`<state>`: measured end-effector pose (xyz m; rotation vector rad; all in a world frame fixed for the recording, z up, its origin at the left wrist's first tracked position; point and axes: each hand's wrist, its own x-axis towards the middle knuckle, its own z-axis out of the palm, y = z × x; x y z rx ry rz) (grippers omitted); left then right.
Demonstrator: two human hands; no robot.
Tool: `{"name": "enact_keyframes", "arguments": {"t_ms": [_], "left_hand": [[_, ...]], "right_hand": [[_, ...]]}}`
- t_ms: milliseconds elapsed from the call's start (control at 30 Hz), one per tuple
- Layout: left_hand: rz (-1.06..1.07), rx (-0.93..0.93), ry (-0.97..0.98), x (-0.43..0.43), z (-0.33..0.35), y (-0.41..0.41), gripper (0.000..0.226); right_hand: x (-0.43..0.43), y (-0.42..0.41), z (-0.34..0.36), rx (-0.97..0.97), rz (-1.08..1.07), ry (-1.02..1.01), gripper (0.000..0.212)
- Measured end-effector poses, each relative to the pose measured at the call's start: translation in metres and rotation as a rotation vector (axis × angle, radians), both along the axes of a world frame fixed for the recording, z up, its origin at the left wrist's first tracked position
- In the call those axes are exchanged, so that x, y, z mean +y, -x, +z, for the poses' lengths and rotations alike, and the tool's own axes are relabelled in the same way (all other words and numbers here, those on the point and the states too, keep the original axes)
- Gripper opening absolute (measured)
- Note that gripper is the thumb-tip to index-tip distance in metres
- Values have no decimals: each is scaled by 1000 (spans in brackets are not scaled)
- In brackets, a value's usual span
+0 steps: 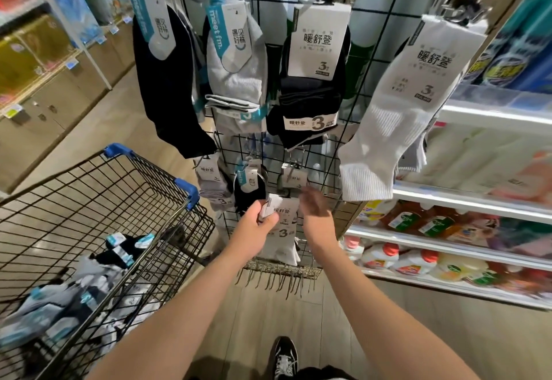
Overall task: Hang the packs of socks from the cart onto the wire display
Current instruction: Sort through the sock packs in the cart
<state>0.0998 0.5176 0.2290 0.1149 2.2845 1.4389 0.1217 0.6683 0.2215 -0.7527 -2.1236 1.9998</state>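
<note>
A white pack of socks [283, 215] is gripped at its upper left corner by the left hand [257, 220], low against the wire display [324, 167]. The right hand [313, 206], blurred, is held slack-fingered beside the pack's right edge. The cart [186, 190] is set with its blue corner just beside the display's left edge.

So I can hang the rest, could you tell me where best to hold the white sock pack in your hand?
Pinch the white sock pack by its card header, from the left edge, as the left hand does: the card looks stiff, the socks below hang limp.
</note>
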Motion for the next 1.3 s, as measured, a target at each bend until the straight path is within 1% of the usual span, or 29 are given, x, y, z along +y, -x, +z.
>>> {"name": "enact_keyframes", "arguments": {"t_ms": [67,100,133,200,267,300,367,400,500,567,600,667,700,767,967,1167,1300], "left_hand": [[-14,16,-21,-1,-1,3,27],[-15,19,-20,0,-2,4,25],[-21,20,-2,2,4,3,19],[-32,-3,9,3,4,5,4],[-33,11,10,1,3,9,4],[-37,26,-6,-1,0,12,7],[-32,40,-28,-6,-3,18,34],[5,45,-30,-10,-2,19,41],[203,85,-73,-24,-3,24,44],[309,81,-117,-32,-3,29,53],[311,87,-137,-33,-4,31,58],[248,105,-141,-32,0,36,63],[207,119,-142,-28,3,39,63],[164,141,-147,-21,8,42,62],[203,161,-134,-10,7,43,58],[217,147,-96,-5,2,46,59],[212,144,-99,-6,-1,48,59]], "right_hand": [[0,-12,5,-31,88,164,26],[1,-17,8,-42,125,180,22],[1,-20,11,-51,154,157,18],[1,-20,14,-55,197,61,23],[-2,-16,16,-65,201,-21,27],[-3,-12,17,-57,183,-39,26],[-3,-7,15,-11,98,-62,23],[-3,-6,13,4,50,-70,21],[0,-10,9,-2,-72,-76,21],[3,-13,4,-13,-118,-76,20],[4,-13,1,-19,-117,-73,19],[4,-9,-1,-68,-69,-116,17],[3,-6,-1,-94,-40,-141,16],[4,3,-3,-106,-5,-161,21],[-1,30,-4,-178,17,-252,34],[-8,44,-14,-201,-31,-204,28],[-4,49,-14,-217,-36,-227,31]]}}
